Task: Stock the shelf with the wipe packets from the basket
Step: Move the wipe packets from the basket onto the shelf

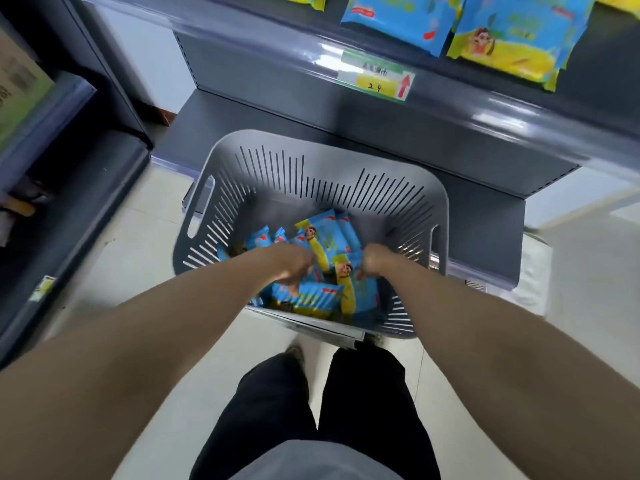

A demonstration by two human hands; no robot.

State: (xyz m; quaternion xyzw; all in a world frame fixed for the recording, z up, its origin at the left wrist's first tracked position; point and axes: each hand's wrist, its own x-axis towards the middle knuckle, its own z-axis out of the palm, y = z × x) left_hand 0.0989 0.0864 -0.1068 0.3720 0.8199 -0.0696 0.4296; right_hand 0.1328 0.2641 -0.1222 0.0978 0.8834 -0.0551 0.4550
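- Grey slotted plastic basket (311, 161) stands on the floor below the dark metal shelf (450, 112), holding glossy blue-and-yellow wipe packets (323, 237).
- Left hand (292, 263) lies fingers-down on the heap; it is too blurred to tell whether it grasps anything.
- Right hand (372, 263) is curled against one packet's edge; I cannot tell whether it grasps it.
- Matching flat shelf packets (398, 22) lie far right.

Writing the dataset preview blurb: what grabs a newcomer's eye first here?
Both bare arms reach into the grey basket at centre, left hand and right hand down among bright blue-and-yellow wipe packets; blur hides their grip. Top right, matching packets lie on the shelf, above a yellow price tag.
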